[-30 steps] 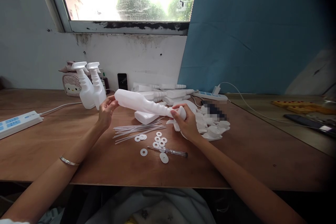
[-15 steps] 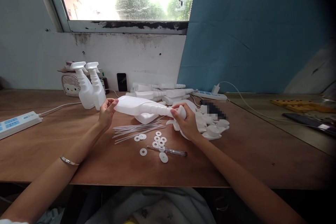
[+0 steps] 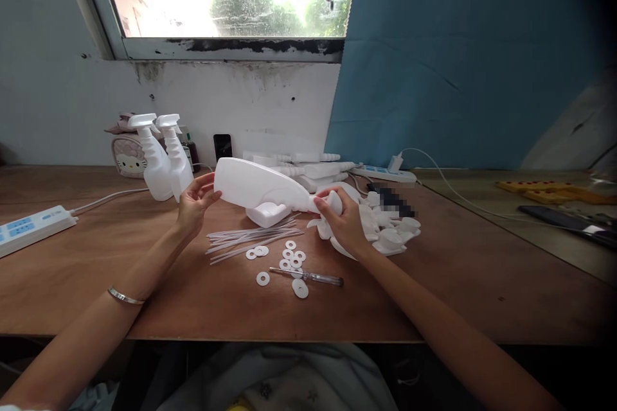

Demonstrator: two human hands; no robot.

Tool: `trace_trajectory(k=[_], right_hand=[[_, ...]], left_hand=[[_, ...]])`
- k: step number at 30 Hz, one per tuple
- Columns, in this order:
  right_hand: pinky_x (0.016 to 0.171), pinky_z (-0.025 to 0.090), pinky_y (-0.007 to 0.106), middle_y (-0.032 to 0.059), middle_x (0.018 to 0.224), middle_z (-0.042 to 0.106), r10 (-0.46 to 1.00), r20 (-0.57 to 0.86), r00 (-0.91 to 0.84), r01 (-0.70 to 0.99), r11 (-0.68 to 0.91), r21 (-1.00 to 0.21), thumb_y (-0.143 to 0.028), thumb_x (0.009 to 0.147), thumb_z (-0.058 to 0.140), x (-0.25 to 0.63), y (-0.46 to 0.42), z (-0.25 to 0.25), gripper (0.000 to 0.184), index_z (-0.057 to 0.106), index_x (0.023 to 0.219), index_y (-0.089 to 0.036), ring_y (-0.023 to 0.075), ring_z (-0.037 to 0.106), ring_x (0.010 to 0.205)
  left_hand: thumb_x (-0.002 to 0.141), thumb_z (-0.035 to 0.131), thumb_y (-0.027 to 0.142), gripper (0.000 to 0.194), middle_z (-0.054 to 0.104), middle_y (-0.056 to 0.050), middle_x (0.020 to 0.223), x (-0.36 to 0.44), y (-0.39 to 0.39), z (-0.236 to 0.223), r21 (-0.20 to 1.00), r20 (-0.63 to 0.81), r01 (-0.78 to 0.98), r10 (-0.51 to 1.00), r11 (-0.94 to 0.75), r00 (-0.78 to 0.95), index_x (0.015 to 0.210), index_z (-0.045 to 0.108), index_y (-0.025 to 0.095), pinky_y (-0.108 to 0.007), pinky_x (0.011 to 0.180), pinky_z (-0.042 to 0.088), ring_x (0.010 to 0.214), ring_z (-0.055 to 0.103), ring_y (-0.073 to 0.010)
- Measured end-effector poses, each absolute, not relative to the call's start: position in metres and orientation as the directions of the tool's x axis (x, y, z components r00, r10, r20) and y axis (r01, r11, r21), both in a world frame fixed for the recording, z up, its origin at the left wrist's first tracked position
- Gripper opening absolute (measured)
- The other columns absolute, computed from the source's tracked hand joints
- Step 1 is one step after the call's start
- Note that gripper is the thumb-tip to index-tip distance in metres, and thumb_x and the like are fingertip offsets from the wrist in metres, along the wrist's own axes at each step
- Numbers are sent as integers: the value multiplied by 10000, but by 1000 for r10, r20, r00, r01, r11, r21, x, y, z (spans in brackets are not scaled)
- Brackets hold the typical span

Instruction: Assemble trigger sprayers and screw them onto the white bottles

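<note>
Holding a bottle (image 3: 258, 183) over a brown table (image 3: 193, 311) against a windowed wall (image 3: 231, 103).

smooth, faintly glossy plastic bottle (image 3: 255, 183), satiny wood tabletop (image 3: 207, 308), matt cloth curtain (image 3: 434, 51), shiny metal bracelet (image 3: 125, 298)

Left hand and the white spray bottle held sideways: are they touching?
Touching: the head view shows the left hand with fingers against the base of the white spray bottle.

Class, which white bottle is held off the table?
The bottle between the left hand and right hand; two spray bottles stand on the table, and other bottles lie stacked.
</note>
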State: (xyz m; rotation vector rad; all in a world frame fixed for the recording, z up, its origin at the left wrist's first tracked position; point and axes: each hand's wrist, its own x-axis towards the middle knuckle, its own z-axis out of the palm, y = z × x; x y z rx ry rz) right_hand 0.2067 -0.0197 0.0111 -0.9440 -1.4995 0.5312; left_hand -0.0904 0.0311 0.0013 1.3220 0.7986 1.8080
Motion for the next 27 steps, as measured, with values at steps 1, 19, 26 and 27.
trace_trajectory(k=[1, 19, 26, 27], right_hand=[[472, 515, 279, 8, 698, 613, 808, 587, 44, 258, 558, -788, -465, 763, 610, 207, -19, 10, 270, 535, 816, -211, 184, 629, 561], [487, 493, 266, -2, 676, 614, 817, 575, -43, 282, 562, -778, -462, 784, 587, 204, -19, 5, 261, 533, 836, -212, 179, 630, 570], [498, 444, 246, -13, 659, 606, 730, 680, -70, 489, 619, -614, -416, 830, 542, 204, -25, 6, 197, 520, 857, -222, 152, 585, 534], [485, 427, 239, -19, 641, 597, 710, 699, -83, 525, 627, -575, -407, 834, 538, 204, -26, 6, 186, 518, 859, -223, 141, 561, 503]], left_hand=[[483, 801, 178, 504, 619, -40, 1016, -90, 31, 2, 824, 494, -206, 848, -527, -192, 957, 632, 196, -299, 811, 465, 955, 559, -190], [649, 629, 508, 340, 546, -19, 899, -84, 24, 10, 793, 405, -402, 889, -458, -215, 720, 487, 208, -347, 717, 522, 1030, 482, -231], [681, 639, 496, 344, 526, -22, 943, -88, 28, 4, 863, 370, -301, 913, -406, -171, 824, 524, 205, -355, 728, 518, 977, 498, -213], [677, 645, 477, 329, 530, -14, 929, -90, 29, 3, 871, 361, -290, 917, -397, -172, 815, 522, 205, -357, 732, 516, 948, 508, -203]])
